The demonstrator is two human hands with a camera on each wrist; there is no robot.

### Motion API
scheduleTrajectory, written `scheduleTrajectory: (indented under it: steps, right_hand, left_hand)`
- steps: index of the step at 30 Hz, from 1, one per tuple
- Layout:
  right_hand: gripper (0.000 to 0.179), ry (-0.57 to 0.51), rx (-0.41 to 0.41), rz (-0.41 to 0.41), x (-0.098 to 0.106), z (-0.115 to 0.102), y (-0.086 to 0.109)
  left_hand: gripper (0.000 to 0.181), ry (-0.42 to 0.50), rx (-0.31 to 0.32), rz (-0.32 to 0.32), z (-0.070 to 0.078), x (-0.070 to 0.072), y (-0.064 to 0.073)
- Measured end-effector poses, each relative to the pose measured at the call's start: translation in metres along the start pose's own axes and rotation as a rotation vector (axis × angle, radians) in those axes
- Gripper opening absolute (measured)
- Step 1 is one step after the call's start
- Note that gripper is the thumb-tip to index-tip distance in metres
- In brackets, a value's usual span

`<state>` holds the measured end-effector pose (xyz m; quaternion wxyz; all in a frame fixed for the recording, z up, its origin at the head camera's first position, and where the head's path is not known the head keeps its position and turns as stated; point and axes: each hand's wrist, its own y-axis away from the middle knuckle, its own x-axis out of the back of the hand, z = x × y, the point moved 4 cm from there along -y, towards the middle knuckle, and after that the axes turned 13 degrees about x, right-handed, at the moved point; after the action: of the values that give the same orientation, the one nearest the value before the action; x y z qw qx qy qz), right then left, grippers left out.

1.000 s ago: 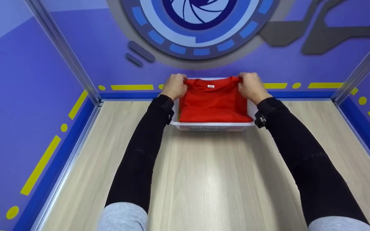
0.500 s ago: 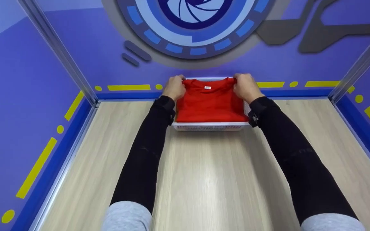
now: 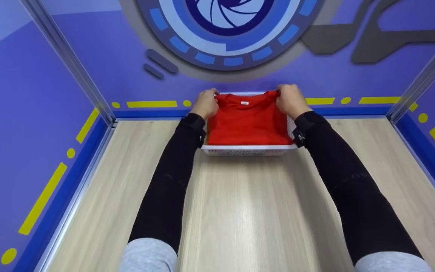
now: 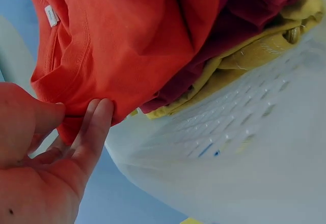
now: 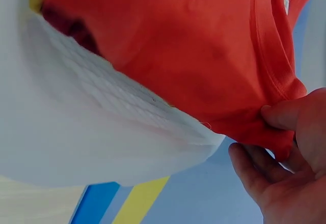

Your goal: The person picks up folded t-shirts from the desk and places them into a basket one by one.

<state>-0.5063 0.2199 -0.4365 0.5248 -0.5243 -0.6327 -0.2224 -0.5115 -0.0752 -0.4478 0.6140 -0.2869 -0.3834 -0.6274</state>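
A folded red T-shirt (image 3: 249,122) lies in a white plastic basket (image 3: 246,152) against the back wall, its collar and white label toward the wall. My left hand (image 3: 205,104) pinches the shirt's left shoulder beside the collar; in the left wrist view thumb and fingers close on the red cloth. At the other shoulder, my right hand (image 3: 292,100) pinches the fabric, thumb on top and fingers below in the right wrist view. Under the red shirt, the left wrist view shows a dark red garment (image 4: 232,40) and a mustard-yellow garment (image 4: 239,56).
The basket stands at the far edge of a light wood table (image 3: 240,211). A blue-purple printed wall (image 3: 100,49) rises right behind it, and side panels with metal corner posts flank the table.
The whole head view has shifted slightly. Both hands keep their hold on the red T-shirt's shoulders, and shirt and basket stay almost where they were.
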Motion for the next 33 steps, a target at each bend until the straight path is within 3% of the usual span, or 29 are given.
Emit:
scheduleTrajectory:
  steps: [6, 15, 22, 25, 29, 32, 33]
  right_hand:
    - [0.037, -0.003, 0.0, 0.054, 0.003, -0.002, -0.004]
    - [0.048, 0.004, -0.025, -0.041, -0.004, 0.004, 0.001]
    - [0.039, 0.018, 0.05, 0.079, -0.001, 0.003, 0.013]
    - [0.029, 0.074, 0.11, 0.097, -0.003, -0.001, 0.018]
    - [0.03, 0.128, 0.139, 0.064, -0.011, -0.004, 0.02]
    - [0.033, 0.137, 0.15, -0.01, -0.018, -0.006, 0.019]
    - [0.034, 0.14, 0.152, -0.042, -0.02, -0.007, 0.018]
  left_hand:
    - [0.038, 0.01, -0.02, 0.019, 0.001, 0.004, -0.001]
    - [0.048, -0.025, -0.026, -0.058, -0.001, 0.005, 0.005]
    - [0.041, -0.072, -0.067, -0.062, 0.005, 0.007, 0.014]
    - [0.039, -0.11, -0.093, -0.098, 0.009, 0.002, 0.017]
    - [0.046, -0.223, -0.124, -0.172, 0.009, -0.009, 0.017]
    - [0.055, -0.279, -0.11, -0.229, 0.007, -0.02, 0.008]
    - [0.057, -0.267, -0.105, -0.251, 0.0, -0.028, -0.006]
